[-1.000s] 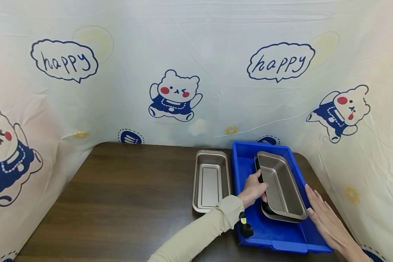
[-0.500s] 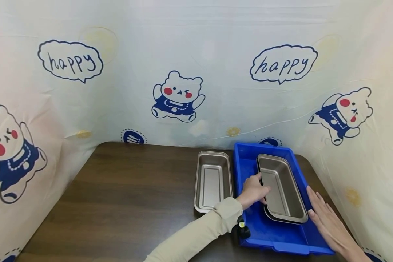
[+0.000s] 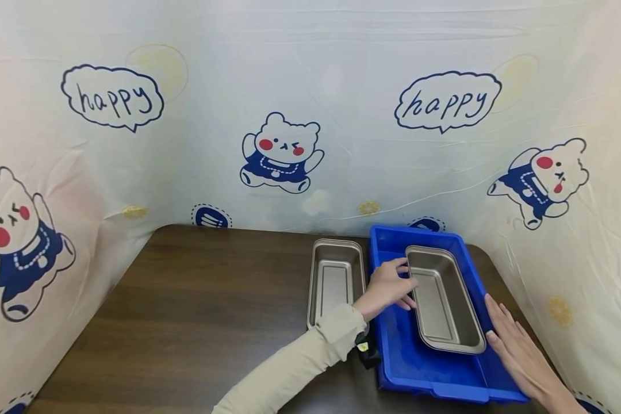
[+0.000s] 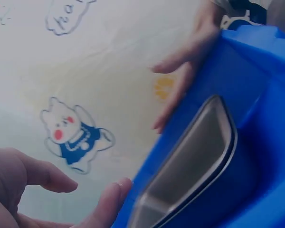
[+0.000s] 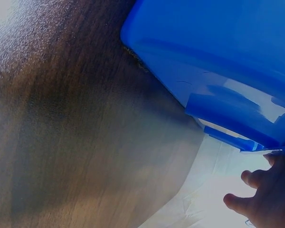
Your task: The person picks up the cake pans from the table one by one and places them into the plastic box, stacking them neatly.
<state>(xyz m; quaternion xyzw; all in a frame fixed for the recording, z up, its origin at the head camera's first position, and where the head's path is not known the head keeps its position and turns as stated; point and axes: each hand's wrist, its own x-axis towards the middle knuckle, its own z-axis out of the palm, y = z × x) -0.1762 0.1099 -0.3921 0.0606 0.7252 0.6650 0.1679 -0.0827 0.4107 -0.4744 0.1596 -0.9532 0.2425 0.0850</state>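
Note:
A metallic loaf pan [image 3: 440,299] lies lengthwise inside the blue plastic bin [image 3: 409,374]; its edge shows a dark second line in the left wrist view, with nested pans below mostly hidden. My left hand [image 3: 390,284] is over the bin's left side, fingers spread and apart, fingertips right by the pan's left rim. In the left wrist view, that hand's thumb and fingers hold nothing. Flat along the bin's right outer wall rests my right hand [image 3: 520,348], fingers straight. A second loaf pan [image 3: 336,282] stands on the table just left of the bin, partly covered by my left forearm.
The dark wooden table [image 3: 202,310] extends to the left. Behind it and at both sides hangs a pale printed cloth [image 3: 331,86] with bear drawings. A black wrist device [image 3: 367,351] hangs below my left sleeve, close to the bin's left wall.
The upper pan has settled down into the one below, so the lower rim no longer shows beside it. My left hand has let go and drawn back left. My right hand stays on the bin.

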